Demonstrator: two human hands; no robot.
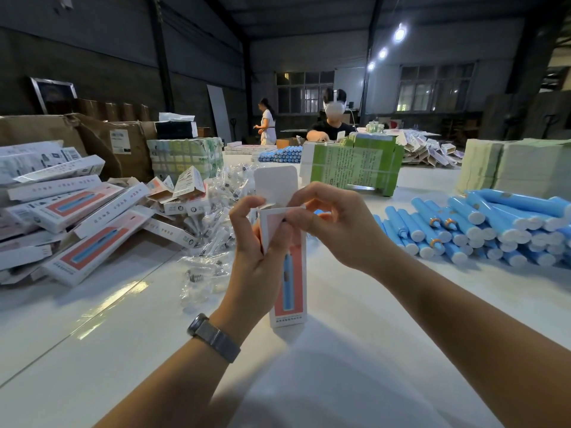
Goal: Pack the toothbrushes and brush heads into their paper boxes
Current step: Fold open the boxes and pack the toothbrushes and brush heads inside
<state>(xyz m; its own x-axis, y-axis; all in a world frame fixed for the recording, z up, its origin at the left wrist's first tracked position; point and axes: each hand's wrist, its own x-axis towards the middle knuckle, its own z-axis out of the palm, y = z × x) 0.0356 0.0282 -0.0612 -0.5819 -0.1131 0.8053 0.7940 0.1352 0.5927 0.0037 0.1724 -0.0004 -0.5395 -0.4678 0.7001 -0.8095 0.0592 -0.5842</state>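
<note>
White table (355, 366), dim warehouse bkgd. Your left hand (253, 242) grips the paper box (289, 291) upright, long axis vertical, top flap open; right hand (336, 223) pinches a flap at its mouth. Blue toothbrushes (482, 223) lie to the right, nearer your right hand.

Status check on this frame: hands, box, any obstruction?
Left hand grips paper box; right hand pinches its top edge. Lid flap open, upright. Nothing blocking.

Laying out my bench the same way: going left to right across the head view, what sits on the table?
Stacked paper boxes → bagged brush heads → held box in both hands → blue toothbrush handles.
</note>
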